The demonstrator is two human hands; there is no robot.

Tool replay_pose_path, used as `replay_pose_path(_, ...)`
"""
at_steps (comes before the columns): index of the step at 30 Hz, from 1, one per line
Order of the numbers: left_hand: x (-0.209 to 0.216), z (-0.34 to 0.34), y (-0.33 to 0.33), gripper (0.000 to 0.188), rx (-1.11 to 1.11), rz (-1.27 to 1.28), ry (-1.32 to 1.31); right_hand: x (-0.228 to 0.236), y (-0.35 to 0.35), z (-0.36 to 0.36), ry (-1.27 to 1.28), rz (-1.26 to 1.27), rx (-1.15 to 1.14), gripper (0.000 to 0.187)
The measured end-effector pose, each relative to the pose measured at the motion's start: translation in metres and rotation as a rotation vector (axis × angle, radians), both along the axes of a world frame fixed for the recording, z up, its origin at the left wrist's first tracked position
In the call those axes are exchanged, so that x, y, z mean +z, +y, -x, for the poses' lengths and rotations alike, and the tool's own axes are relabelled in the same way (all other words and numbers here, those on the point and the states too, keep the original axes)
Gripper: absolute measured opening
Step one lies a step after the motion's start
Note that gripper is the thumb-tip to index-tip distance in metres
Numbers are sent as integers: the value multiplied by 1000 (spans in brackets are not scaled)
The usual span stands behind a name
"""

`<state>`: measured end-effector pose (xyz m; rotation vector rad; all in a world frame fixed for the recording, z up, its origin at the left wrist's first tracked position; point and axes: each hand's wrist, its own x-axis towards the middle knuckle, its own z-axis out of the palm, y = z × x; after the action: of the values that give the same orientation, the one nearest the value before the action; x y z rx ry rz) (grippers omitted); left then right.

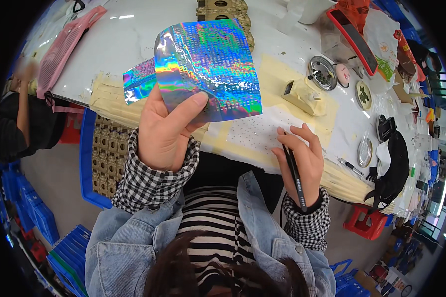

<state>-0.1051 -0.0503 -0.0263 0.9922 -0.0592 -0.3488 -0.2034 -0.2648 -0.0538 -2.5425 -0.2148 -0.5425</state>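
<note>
My left hand (164, 128) pinches a shiny holographic sheet (223, 64) between thumb and fingers, raised above the table edge. Rows of small marks cover the sheet, and its left side curls. A smaller holographic strip (139, 81) shows behind it; whether my hand also holds the strip I cannot tell. In my right hand (306, 156) are slim black tweezers (293, 171), their tips pointing up and away from me. That hand hovers over the right end of a white sheet (250, 129) dotted with tiny dark specks, lying on yellowish tape.
Beyond my right hand are a tape-wrapped block (305, 97), a round metal dish (323, 73) of dark bits and a red-cased phone (353, 42). Camouflage-patterned parts fill a blue crate (87, 163) at left. A pink basket (67, 52) lies near another person's arm (23, 106).
</note>
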Motion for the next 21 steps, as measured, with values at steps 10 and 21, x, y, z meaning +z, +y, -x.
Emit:
replay_pose_path(10,5,11,-18,34,-111,21,117,32,3,14,-159,-240,-38,29)
replay_pose_path(21,4,24,-31,31,-260,9,81,44,22,5,-254,-206,171,42)
